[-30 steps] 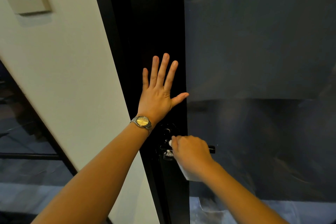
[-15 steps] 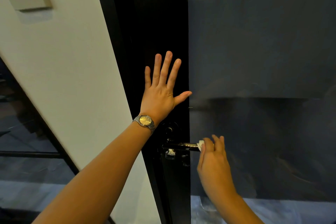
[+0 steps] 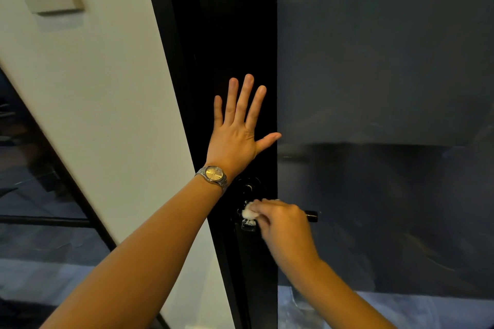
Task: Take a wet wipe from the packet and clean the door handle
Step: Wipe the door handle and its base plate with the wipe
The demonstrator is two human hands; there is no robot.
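Black door, braced by the left hand, flat with fingers spread. Right hand covers the door handle near its inner end, gripping the wet wipe against it. Wipe fetched; wiping apparently under way, outer tip uncovered.

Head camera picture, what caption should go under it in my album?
Left hand flat on the dark door, right hand pressing a white wipe on the door handle.

Small white crumpled wet wipe, bunched, pinched in right hand, pressed on inner end of slim dark glossy metal door handle, handle horizontal, free tip toward 3 o'clock, wipe at its 9 o'clock end, middle hidden.
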